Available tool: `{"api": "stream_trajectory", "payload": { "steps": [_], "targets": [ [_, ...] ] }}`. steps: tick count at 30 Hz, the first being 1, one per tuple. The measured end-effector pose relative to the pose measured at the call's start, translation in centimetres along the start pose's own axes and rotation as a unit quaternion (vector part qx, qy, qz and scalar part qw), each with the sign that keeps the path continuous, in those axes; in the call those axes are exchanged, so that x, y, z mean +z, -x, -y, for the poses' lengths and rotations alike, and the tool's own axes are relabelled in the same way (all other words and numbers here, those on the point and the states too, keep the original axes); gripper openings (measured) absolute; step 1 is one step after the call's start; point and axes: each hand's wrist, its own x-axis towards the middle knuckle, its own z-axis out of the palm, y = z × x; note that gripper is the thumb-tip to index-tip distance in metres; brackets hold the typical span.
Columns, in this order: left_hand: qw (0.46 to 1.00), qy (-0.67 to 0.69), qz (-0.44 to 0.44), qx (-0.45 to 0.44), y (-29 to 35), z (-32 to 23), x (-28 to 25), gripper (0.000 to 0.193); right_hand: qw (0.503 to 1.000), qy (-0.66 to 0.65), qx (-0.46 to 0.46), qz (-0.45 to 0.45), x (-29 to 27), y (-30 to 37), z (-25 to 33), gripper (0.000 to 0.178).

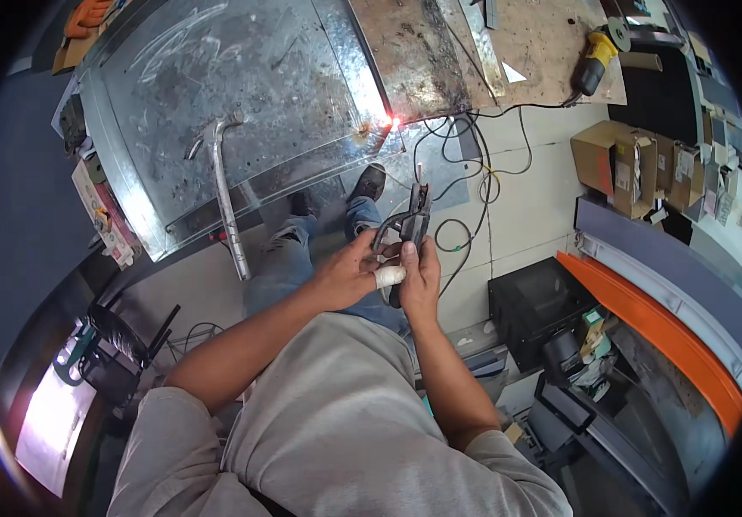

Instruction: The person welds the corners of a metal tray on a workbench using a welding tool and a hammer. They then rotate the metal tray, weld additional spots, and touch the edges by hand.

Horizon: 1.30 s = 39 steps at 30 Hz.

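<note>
Angling inward, left grip (pixel 350 276) and right grip (pixel 421 277) hold a black clamp (pixel 415 224)

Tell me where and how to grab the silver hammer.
Best by the free end of its handle, coming from the person's side: the hammer has its head on the metal table, while the handle juts past the near edge, likely leaving room to wrap around it.

Grey short-sleeved shirt (pixel 336 414); blue jeans (pixel 289 274); dark shoes (pixel 371 183); white thumb wrap (pixel 391 276) on left hand (pixel 347 276).
</note>
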Motion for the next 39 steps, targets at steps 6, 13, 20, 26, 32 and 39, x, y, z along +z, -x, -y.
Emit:
{"api": "stream_trajectory", "payload": {
  "steps": [6, 13, 20, 26, 32, 39],
  "targets": [
    [0.998, -0.009, 0.038, -0.043, 2.4, -2.3, -2.0, 0.101, 0.998, -0.054, 0.005, -0.039, 3.4, 1.3, 0.5, 0.026],
    [0.992, 0.032, 0.108, -0.047, 3.1, -0.8, -5.6, 0.103, 0.997, -0.026, -0.012, -0.075, 6.5, 2.1, -1.9, 0.028],
    [0.988, 0.057, 0.14, -0.03, 3.2, 0.7, -8.0, 0.103, 0.995, 0.007, -0.01, -0.101, 8.6, 2.4, -3.0, 0.024],
    [0.988, 0.024, 0.149, -0.018, 3.2, 0.8, -9.1, 0.106, 0.994, -0.015, -0.012, -0.112, 9.7, 2.4, -3.3, 0.023],
    [0.987, 0.016, 0.158, -0.022, 2.8, 0.7, -9.8, 0.106, 0.993, 0.01, -0.018, -0.117, 10.0, 1.9, -3.4, 0.023],
    [0.986, 0.036, 0.155, -0.043, 2.2, 0.1, -10.2, 0.106, 0.99, 0.013, -0.012, -0.136, 10.6, 1.0, -3.3, 0.027]
  ]
}}
